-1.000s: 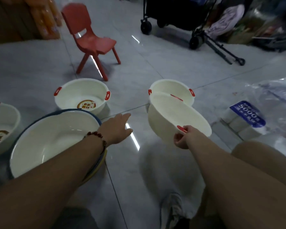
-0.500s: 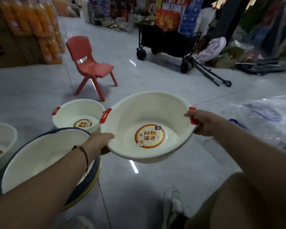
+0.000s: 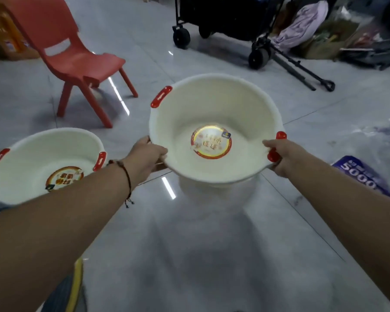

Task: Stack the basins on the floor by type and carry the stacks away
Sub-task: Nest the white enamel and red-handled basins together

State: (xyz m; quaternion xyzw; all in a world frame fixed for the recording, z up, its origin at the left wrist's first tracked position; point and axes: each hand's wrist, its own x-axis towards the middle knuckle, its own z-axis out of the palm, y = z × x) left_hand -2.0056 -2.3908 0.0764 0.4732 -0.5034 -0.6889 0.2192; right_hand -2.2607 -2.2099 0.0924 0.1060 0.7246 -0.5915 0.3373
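Observation:
I hold a white basin with red handles and a round label inside, lifted in front of me. My left hand grips its near-left rim. My right hand grips the rim at its red right handle. Directly beneath it a second white basin shows only as a pale wall under the held one. Another white basin with red handles and a label sits on the floor at the left, partly behind my left forearm. A blue-and-yellow rim of a larger basin shows at the bottom left.
A red plastic chair stands at the back left. A black wheeled cart with a long handle is at the back, with clothes and bags to its right. A plastic-wrapped pack lies on the grey tiled floor at the right.
One second ago only my right hand held the tilted basin; my left hand then joined. Now both hands hold it level, farther forward and over the other white basin.

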